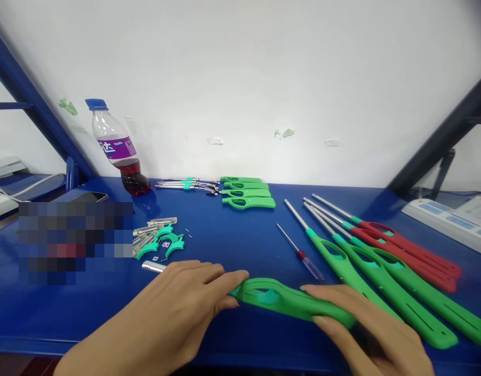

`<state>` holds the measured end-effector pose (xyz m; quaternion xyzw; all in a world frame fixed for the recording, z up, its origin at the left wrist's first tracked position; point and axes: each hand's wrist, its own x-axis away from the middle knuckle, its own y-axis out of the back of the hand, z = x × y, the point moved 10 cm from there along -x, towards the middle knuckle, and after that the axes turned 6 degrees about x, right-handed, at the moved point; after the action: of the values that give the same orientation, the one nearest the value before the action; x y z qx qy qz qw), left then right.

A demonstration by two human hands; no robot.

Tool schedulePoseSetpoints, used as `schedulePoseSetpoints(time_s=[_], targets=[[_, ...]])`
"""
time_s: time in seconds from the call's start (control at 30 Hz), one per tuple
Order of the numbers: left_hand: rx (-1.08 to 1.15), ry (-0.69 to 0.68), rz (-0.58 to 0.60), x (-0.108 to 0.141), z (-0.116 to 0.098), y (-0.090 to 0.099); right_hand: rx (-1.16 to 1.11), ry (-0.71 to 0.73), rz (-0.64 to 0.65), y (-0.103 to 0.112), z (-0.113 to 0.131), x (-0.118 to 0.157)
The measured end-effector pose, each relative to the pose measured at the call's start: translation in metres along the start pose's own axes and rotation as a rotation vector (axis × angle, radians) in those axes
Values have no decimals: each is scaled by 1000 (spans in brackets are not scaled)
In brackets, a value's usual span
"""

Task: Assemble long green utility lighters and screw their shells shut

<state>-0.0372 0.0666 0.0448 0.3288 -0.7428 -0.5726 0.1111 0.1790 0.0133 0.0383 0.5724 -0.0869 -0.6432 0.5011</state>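
A green long-necked lighter (291, 300) is held crosswise near the front of the blue table, its metal tube pointing left. My left hand (185, 303) is closed round the teal collar and tube, and the tube's tip shows beyond the knuckles. My right hand (365, 324) pinches the handle's far end between thumb and fingers. Just beyond lies a screwdriver (303, 258) with a clear purple handle. To the right rest several whole lighters, green ones (353, 277) in front and red ones (416, 250) behind.
Green handle shells (248, 201) and metal tubes with wires (188, 184) lie at the back. Left of centre are teal triggers (173, 245), small screws and clear fuel tanks (162, 222). A soda bottle (115, 143) stands back left, near a phone (95, 197); a power strip (447, 216) lies right.
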Motion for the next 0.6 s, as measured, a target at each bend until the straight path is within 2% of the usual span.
schedulePoseSetpoints(time_s=[0.23,0.4,0.6], targets=[[97,-15,-51,-9,-11,-7,-62,-18,15,1,-8,-2],[148,-24,-54,-12,-17,-13,-165,50,23,3,-1,-3],[167,-51,-156,-18,-31,-8,-195,69,27,0,6,-6]])
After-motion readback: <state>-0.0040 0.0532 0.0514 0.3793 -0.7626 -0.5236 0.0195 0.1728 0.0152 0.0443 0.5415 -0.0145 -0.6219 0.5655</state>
